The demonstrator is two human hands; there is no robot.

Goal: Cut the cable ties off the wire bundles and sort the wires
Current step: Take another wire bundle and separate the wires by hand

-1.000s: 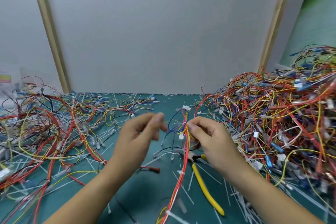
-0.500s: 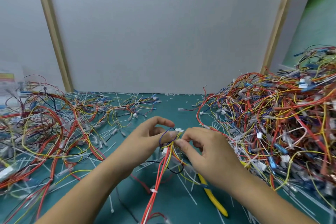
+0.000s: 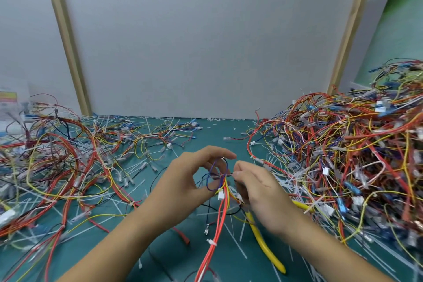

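Close to me, a white tie (image 3: 211, 242) is on the red wires of my bundle (image 3: 223, 208). If I pull a wire now, I think the tie will hold it back, and the blue loop could knot up. The cutters (image 3: 263, 244) lie on the mat (image 3: 212, 137) under my right wrist. Higher up, my left hand (image 3: 183, 181) curls round the bundle and my right hand (image 3: 258, 190) pinches its top. The bundle sits right between my fingers. Far off are big piles (image 3: 343, 155) of wires.
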